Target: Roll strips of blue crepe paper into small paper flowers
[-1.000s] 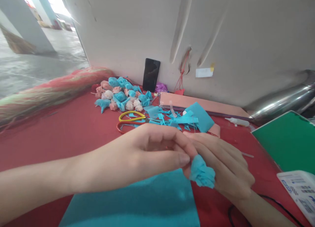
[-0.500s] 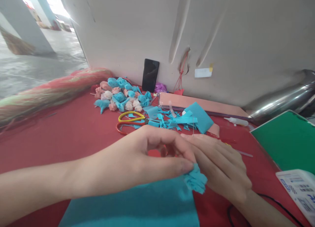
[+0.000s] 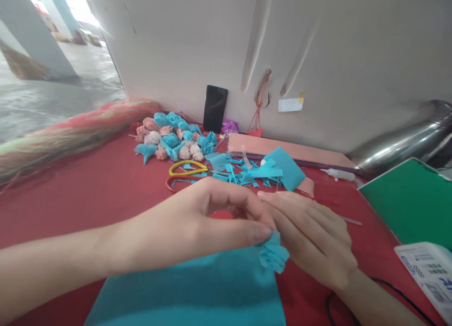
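My left hand [image 3: 212,222] reaches across from the left, its thumb and forefinger pinched on the base of a ruffled blue crepe paper flower [image 3: 274,254]. The flower's petals point down and toward me. Close behind it is my right hand [image 3: 310,232], back upward, fingers pressed together and pointing left; its thumb and palm side are hidden. A thin wire-like strand [image 3: 277,181] stands up at its fingertips; whether the hand grips it is unclear. Below the flower lies a flat blue crepe paper sheet [image 3: 197,293].
Beyond my hands lie scissors [image 3: 187,168], blue paper scraps [image 3: 243,175] and a pile of paper roses [image 3: 173,137]. A phone [image 3: 215,109] leans on the grey panel. At right are a glue bottle [image 3: 339,175], a green board [image 3: 409,203] and a white labelled package [image 3: 425,269].
My left hand and the blue flower have shifted slightly left and up. My right hand stays nearly in place beside them.
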Demonstrator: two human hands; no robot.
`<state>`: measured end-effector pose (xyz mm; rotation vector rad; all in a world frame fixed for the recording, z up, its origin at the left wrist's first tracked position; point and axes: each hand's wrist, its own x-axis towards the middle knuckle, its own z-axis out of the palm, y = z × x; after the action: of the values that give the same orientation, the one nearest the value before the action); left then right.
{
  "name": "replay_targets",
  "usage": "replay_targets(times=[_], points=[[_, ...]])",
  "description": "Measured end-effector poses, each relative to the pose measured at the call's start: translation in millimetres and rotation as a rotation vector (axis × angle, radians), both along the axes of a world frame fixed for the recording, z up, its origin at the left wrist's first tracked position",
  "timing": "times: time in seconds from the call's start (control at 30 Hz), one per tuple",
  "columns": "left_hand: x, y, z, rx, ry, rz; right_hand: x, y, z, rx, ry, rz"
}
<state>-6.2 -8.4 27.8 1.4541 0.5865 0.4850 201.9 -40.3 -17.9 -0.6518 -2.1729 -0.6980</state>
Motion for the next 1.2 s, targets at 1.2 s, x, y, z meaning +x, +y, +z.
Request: replay_targets(times=[1.2], points=[[3, 10, -10.2, 0.284, 0.034, 0.221, -11, 20, 2.0, 0.053, 0.048, 0.026]])
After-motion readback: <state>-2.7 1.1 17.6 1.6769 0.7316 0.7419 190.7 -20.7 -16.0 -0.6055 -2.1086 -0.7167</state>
